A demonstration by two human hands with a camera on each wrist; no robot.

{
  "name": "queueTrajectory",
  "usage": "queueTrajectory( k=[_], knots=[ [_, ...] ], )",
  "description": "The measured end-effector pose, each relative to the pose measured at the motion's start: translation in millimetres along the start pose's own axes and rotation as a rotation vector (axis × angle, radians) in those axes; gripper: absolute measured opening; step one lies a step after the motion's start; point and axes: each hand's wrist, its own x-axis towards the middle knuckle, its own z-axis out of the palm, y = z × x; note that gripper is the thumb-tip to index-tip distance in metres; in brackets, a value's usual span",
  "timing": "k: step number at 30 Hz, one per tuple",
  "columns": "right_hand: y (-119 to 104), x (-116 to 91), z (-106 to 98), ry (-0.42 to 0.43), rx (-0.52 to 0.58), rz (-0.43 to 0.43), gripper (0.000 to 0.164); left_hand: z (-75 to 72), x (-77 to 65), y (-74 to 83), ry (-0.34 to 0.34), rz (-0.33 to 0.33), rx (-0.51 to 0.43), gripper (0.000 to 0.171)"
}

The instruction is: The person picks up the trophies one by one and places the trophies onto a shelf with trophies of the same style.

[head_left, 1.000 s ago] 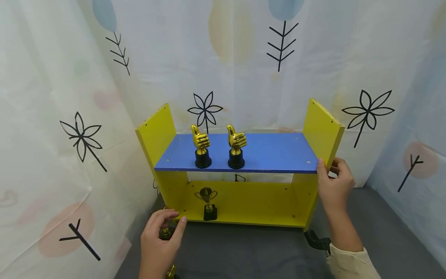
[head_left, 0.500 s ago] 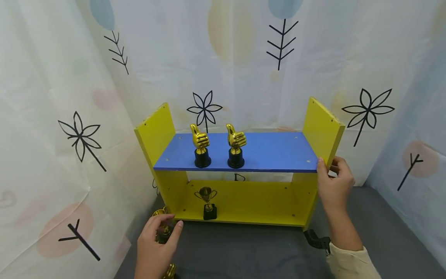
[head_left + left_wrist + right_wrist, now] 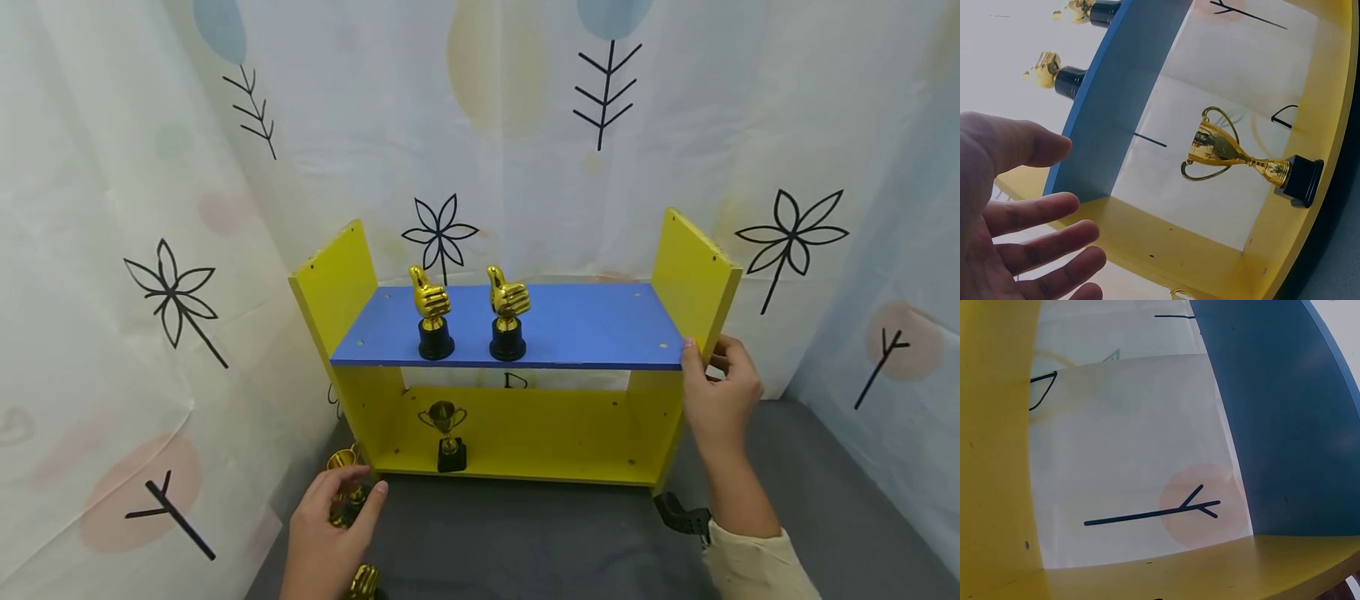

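Observation:
My left hand [image 3: 324, 533] is held over the grey surface at the front left, fingers apart and relaxed, holding nothing. Partly hidden behind it stands a gold trophy cup [image 3: 342, 457], just left of the shelf. Low in the head view, a gold thumbs-up trophy [image 3: 364, 581] shows beside the wrist. My right hand [image 3: 724, 400] grips the right side panel of the yellow and blue shelf [image 3: 592, 321], thumb at the front edge. A trophy cup [image 3: 1219, 147] with a black base stands on the shelf's lower yellow board, left of the middle.
Two gold thumbs-up trophies, a left one [image 3: 432, 312] and a right one [image 3: 508, 312], stand on the blue board. Yellow side panels rise at both ends. A patterned white curtain [image 3: 570, 192] surrounds the back and sides. A black strap-like piece [image 3: 682, 515] sits by the right wrist.
My left hand has drawn back a little, left and down from the shelf's front corner, exposing more of the cup behind it. My right hand stays on the panel.

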Motion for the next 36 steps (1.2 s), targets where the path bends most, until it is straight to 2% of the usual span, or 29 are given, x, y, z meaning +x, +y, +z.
queueTrajectory(
  k=[8, 21, 29, 32, 36],
  knots=[
    [1.0, 0.5, 0.2, 0.003, -0.001, -0.008, 0.033, -2.8, 0.0, -6.8, -0.068, -0.037, 0.002, 0.034],
    [2.4, 1.2, 0.5, 0.007, -0.003, -0.008, 0.032, -4.7, -3.0, -18.8, -0.043, -0.036, -0.009, 0.032],
    [1.8, 1.3, 0.7, 0.011, 0.003, -0.009, 0.032, -5.3, -1.5, -25.0, -0.031, -0.038, 0.042, 0.028],
    [1.9, 1.3, 0.6, 0.005, 0.015, -0.021, 0.031, -8.0, -1.4, -26.7, -0.060, -0.061, 0.035, 0.026],
    [2.5, 1.4, 0.4, 0.004, 0.030, -0.040, 0.029, -11.5, -0.2, -30.7, -0.130, -0.105, 0.040, 0.028]
  ],
)
